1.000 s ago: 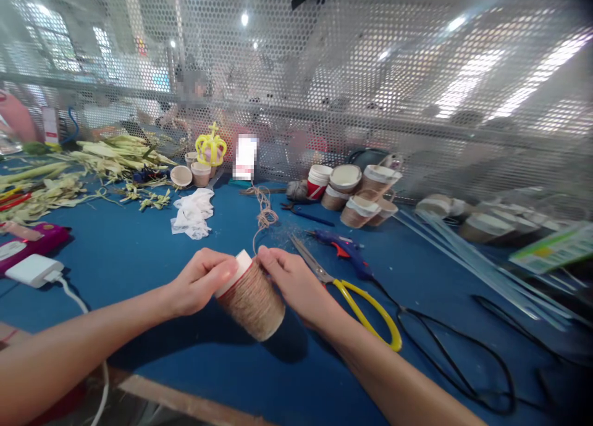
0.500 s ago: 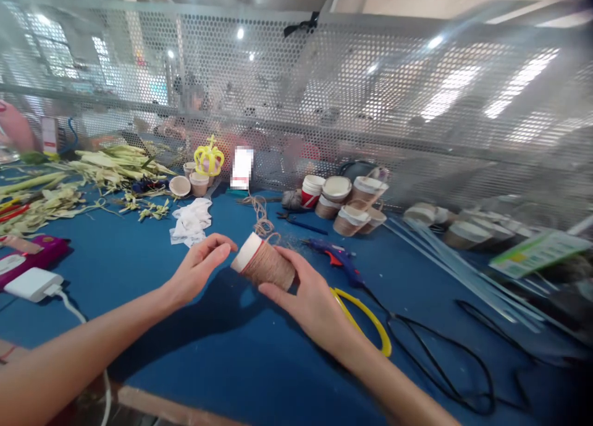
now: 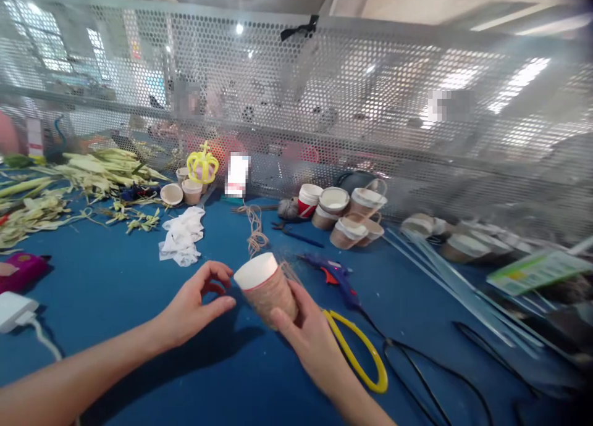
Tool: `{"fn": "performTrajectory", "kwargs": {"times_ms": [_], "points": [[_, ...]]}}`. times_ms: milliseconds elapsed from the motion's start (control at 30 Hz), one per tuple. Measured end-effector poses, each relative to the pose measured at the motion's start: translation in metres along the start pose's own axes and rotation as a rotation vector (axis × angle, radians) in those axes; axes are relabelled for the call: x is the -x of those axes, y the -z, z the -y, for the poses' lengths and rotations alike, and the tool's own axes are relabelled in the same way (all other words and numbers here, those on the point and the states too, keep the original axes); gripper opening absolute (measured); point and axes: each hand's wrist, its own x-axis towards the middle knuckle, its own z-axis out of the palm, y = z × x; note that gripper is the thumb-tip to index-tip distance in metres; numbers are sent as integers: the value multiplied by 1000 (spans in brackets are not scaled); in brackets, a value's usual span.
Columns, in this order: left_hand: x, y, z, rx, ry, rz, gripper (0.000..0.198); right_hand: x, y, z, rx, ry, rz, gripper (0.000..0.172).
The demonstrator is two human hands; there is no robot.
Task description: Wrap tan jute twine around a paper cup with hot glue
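A paper cup [image 3: 267,293] wound with brown twine is gripped round its lower part by my right hand [image 3: 311,336]. Its white rim with a red line tilts up toward the left, and the inside shows a little. My left hand [image 3: 204,302] is just left of the rim, apart from it, with thumb and fingers parted and nothing between them. Loose twine [image 3: 256,231] runs from behind the cup back along the table. A blue glue gun [image 3: 334,273] lies right of the cup, and a yellow loop handle [image 3: 359,352] lies beside my right wrist.
Twine-wrapped cups [image 3: 349,230] stand at the back right near a grey yarn ball [image 3: 288,208]. Clear glue sticks [image 3: 458,284] and a black cord [image 3: 417,358] lie right. White crumpled cloth [image 3: 182,234], husks [image 3: 104,170] and a yellow crown [image 3: 202,165] are left. Perforated metal screen [image 3: 259,80] borders the back.
The cup has been turned more upright, so its opening now shows. My left hand's fingers have spread apart. The whole view has shifted slightly.
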Motion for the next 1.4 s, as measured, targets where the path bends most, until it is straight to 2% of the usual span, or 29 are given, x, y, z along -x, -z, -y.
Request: {"fn": "performTrajectory", "kwargs": {"times_ms": [67,133,233,433,567,700,767,933,1067,1167,1267,1400], "points": [[1,-1,0,-17,22,1,35,2,-3,-4,84,9,-14,49],[2,-1,-1,-113,23,9,42,3,-5,-7,189,50,-41,51],[3,-2,-6,-214,-31,45,32,5,-8,-11,329,158,-52,54],[4,-8,-15,-209,-84,110,25,11,-15,-19,486,362,-22,64],[7,-10,-17,-200,35,111,28,15,-24,-21,511,440,16,70],[8,-10,-16,-178,128,114,20,15,-28,-21,522,485,22,71],[6,-9,-17,-177,110,110,18,13,-26,-19,525,507,-23,64],[4,-6,-16,-281,-1,140,15,7,-14,-11,441,545,-220,30],[5,-5,-13,-331,-33,194,16,5,-11,-5,483,604,-146,33],[6,-5,-13,-320,-28,195,17,5,-13,-4,507,651,-113,23],[6,-5,-13,-238,57,183,16,6,-14,-3,482,672,-108,14],[4,-6,-11,-36,169,180,17,6,-15,-2,485,680,-99,15]]}}
